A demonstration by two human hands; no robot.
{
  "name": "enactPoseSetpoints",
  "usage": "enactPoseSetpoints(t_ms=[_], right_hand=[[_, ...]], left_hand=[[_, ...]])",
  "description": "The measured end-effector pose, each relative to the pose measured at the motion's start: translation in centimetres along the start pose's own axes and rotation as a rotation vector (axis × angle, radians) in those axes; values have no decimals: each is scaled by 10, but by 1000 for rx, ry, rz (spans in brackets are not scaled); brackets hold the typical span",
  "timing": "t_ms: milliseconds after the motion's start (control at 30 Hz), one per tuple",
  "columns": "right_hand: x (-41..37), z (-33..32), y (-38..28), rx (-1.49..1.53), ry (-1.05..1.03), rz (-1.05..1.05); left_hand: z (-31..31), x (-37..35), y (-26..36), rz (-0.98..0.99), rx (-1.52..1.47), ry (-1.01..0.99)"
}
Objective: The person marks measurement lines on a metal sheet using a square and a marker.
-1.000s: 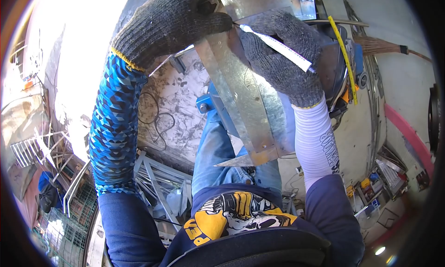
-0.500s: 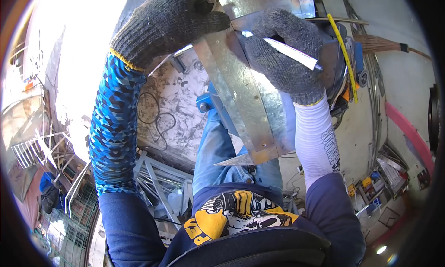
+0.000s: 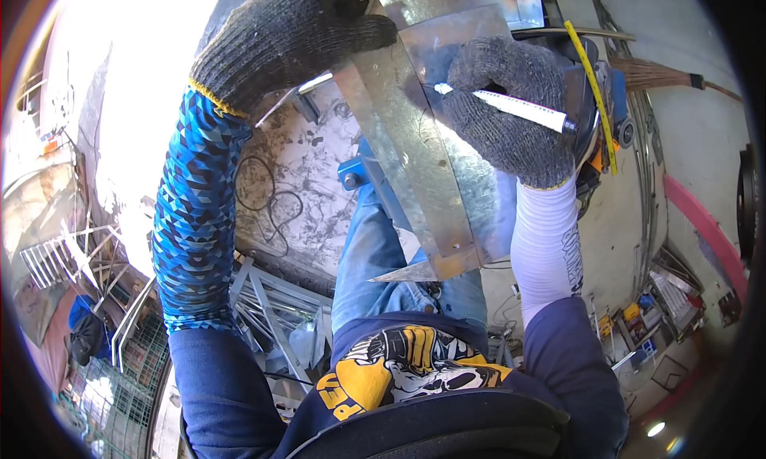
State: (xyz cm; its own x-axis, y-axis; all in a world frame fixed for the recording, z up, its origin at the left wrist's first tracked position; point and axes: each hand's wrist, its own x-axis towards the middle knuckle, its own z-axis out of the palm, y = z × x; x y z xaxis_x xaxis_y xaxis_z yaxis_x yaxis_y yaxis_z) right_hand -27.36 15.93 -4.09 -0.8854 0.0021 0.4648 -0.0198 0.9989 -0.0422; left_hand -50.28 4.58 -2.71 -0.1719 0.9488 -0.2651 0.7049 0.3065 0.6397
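Note:
A dark knitted glove covers my left hand (image 3: 295, 40), which presses on the upper end of a long metal strip (image 3: 415, 164); its thumb points right and its other fingertips are partly hidden. The strip lies over a shiny metal sheet (image 3: 471, 168). My right hand (image 3: 511, 108), also gloved, is closed around a white marker (image 3: 523, 110). The marker's tip points left, above the sheet and a little right of the strip. A pointed metal piece (image 3: 407, 273) sticks out at the strip's lower end.
A yellow measuring rule (image 3: 590, 92) stands right of my right hand. Beyond it is a broom (image 3: 650, 74). A blue metal bracket (image 3: 351, 174) shows beneath the strip. Metal frames (image 3: 275, 315) lie at lower left, and a person's dark cap (image 3: 86, 339) shows at far left.
My right hand has moved right and down with the marker, away from the strip's edge, uncovering more of the sheet. My left hand has hardly moved.

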Motion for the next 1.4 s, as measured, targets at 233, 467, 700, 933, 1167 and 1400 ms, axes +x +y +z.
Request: enactPoseSetpoints(t_ms=[233, 467, 700, 933, 1167, 1400], right_hand=[[1, 6, 2, 227, 62, 95], [6, 10, 3, 453, 136, 184], [10, 13, 5, 648, 195, 259], [19, 7, 8, 406, -5, 157], [26, 30, 29, 679, 333, 264], [39, 15, 15, 788, 40, 687]], left_hand=[[3, 0, -4, 11, 10, 20], [2, -3, 3, -67, -55, 1], [3, -1, -2, -56, -25, -5], [-4, -2, 7, -53, 43, -20], [5, -5, -4, -14, 72, 69], [1, -5, 4, -84, 125, 36]])
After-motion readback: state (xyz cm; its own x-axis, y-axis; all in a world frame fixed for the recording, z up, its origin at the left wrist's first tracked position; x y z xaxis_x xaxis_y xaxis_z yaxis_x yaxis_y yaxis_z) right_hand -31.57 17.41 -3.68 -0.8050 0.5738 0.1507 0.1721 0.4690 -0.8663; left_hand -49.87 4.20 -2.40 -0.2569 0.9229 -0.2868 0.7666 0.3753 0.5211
